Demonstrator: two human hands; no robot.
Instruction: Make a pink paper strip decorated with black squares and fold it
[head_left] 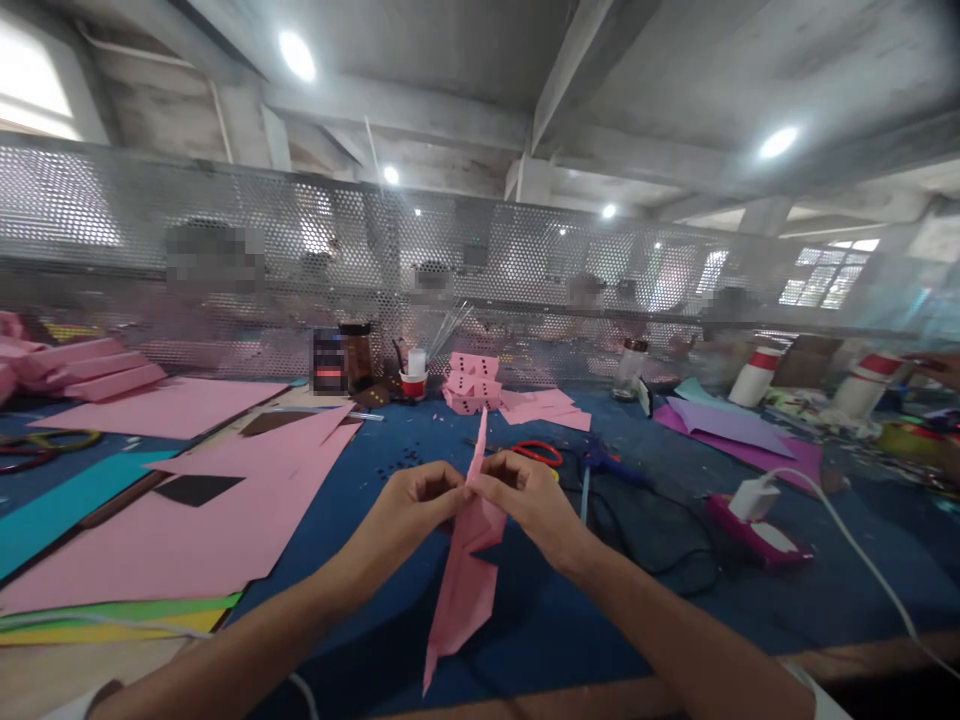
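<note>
A folded strip of pink paper [463, 590] hangs between my hands above the blue tabletop, with a notch in its right edge. On its left side my left hand [424, 500] is closed, thumb and fingertips pinching the upper part. My right hand [529, 495] grips the same strip from the right, its thumb meeting the left one at the fold. Straight beyond the strip stands a stack of folded pink paper pieces [472, 382] marked with black dots. Red-handled scissors [538, 455] lie just behind my right hand.
Pink sheets [225, 530] spread over the left, with a black paper piece [199, 489] on top. Right of my hands are a blue glue gun [611, 462] and a magenta power strip [761, 535] with a white cable. A perforated metal screen [510, 270] closes off the back, people beyond it.
</note>
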